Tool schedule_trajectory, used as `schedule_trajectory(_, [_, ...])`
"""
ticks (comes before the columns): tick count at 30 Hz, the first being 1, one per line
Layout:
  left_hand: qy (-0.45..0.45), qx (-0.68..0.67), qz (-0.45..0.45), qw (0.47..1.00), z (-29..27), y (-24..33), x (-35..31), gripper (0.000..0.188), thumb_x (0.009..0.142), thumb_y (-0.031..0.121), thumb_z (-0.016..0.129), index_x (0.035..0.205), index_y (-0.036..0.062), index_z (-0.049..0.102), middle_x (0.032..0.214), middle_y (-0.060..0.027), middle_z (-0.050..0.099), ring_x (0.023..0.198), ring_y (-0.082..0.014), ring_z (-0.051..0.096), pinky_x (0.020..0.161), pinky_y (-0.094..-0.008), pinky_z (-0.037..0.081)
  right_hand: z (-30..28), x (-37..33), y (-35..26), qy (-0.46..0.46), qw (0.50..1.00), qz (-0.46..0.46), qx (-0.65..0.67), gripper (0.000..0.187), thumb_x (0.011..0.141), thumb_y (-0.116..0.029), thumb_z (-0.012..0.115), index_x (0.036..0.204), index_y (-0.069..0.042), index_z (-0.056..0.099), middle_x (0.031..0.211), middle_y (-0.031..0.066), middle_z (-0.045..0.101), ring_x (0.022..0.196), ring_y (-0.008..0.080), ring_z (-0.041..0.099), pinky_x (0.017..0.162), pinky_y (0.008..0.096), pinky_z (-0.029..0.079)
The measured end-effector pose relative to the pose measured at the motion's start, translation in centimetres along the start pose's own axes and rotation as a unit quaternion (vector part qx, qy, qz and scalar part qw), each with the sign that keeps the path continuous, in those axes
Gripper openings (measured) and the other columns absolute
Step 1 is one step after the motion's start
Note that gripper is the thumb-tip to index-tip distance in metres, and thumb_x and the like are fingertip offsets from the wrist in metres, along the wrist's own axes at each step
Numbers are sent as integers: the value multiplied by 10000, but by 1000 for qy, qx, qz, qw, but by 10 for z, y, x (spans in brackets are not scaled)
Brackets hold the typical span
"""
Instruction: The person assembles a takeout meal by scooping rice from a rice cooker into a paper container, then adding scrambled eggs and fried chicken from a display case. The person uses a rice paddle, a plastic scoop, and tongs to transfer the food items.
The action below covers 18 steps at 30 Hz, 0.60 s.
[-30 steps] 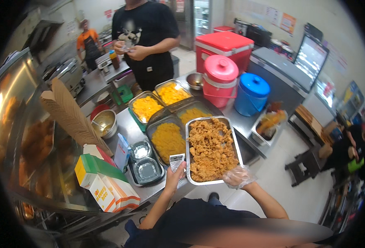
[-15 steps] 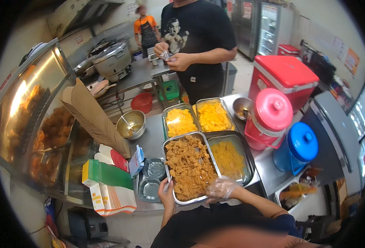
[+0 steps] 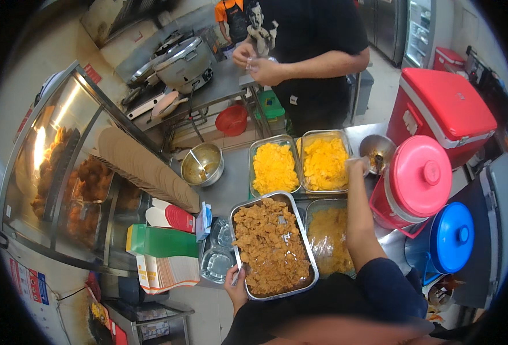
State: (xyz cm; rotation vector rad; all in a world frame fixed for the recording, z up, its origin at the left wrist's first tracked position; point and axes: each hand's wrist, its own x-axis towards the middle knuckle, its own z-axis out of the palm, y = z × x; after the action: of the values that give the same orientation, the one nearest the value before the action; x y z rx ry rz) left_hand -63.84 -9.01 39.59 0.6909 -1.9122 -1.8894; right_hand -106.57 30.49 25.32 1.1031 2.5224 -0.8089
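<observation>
A metal tray (image 3: 307, 256) of brown fried pieces, perhaps chicken, lies nearest me. My left hand (image 3: 236, 287) is closed on its lower left rim. My right hand (image 3: 357, 167), in a clear plastic glove, is stretched out between the far right tray (image 3: 346, 187) of yellow food and a steel bowl (image 3: 384, 143). Its fingers are too unclear to read. Some dark and orange contents show in that bowl. Another yellow-filled tray (image 3: 252, 179) stands to the left. Under my right forearm is a tray of duller yellow food (image 3: 330, 238), partly hidden.
Left are clear plastic containers (image 3: 218, 263), folded cartons (image 3: 165, 273), stacked brown cardboard (image 3: 150, 167) and a lit glass food case (image 3: 64, 172). A mixing bowl (image 3: 211, 179) holds a spoon. Pink (image 3: 418, 178) and blue (image 3: 449, 238) jugs stand right. Opposite stands a person in black (image 3: 317, 34).
My right hand has left the near tray's lower right edge and reached forward to the steel bowl. The near tray sits slightly more tilted, my left hand still on it. The view has shifted.
</observation>
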Motion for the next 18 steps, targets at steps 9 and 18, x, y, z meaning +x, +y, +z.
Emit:
schedule_trajectory(9, [29,41,21,999,-2,-12,1,220,868,95,644,1048,-27,612,968,-69,628,920,-131,563,842,-268,427,37,56,8,-11,976,27,-214,283,876,-313,566,1035,-136,717,1064,47,690,871,208,676,649,369,548])
schedule_trajectory(18, [45,55,8,997,0,-17,7,203,857,108,663,1003,-31,636,946,-77,642,914,-154,576,843,-284,435,20,-70,-5,146,640,31,754,125,888,-165,550,855,-45,566,713,101,595,501,217,581,426,306,479])
